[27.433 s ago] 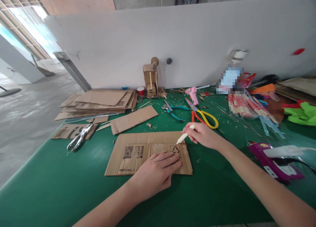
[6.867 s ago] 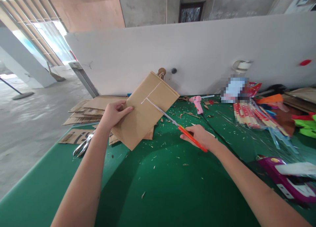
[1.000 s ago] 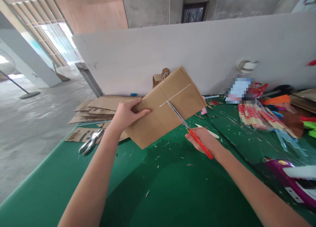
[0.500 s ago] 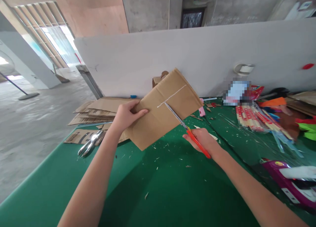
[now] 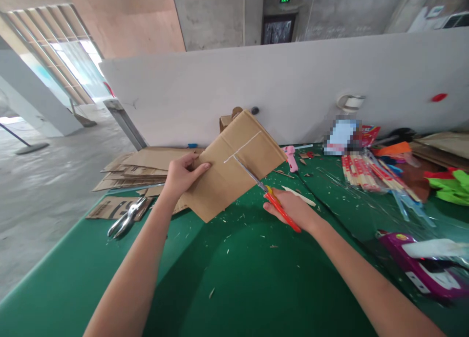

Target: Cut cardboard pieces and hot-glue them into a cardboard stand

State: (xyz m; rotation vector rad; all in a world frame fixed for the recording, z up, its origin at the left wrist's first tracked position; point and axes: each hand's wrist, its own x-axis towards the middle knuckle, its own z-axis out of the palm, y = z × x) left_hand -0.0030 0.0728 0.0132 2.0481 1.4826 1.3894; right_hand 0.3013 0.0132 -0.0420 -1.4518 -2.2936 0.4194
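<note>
My left hand (image 5: 183, 175) grips the left edge of a brown cardboard sheet (image 5: 227, 173) and holds it tilted above the green table (image 5: 256, 278). White lines are drawn on the sheet. My right hand (image 5: 289, 210) is closed on the red and yellow handles of the scissors (image 5: 269, 195). The metal blades run up into the sheet along one white line, near its middle.
A stack of cardboard sheets (image 5: 146, 163) lies at the back left, with a metal hole punch (image 5: 126, 217) in front of it. A pink glue gun (image 5: 291, 157), packs of sticks (image 5: 362, 168), green fabric (image 5: 449, 185) and a purple case (image 5: 417, 266) sit on the right. A white partition (image 5: 293, 78) stands behind.
The sheet and both hands have shifted slightly left and down in view. The scissor blades remain in the cut along the white line.
</note>
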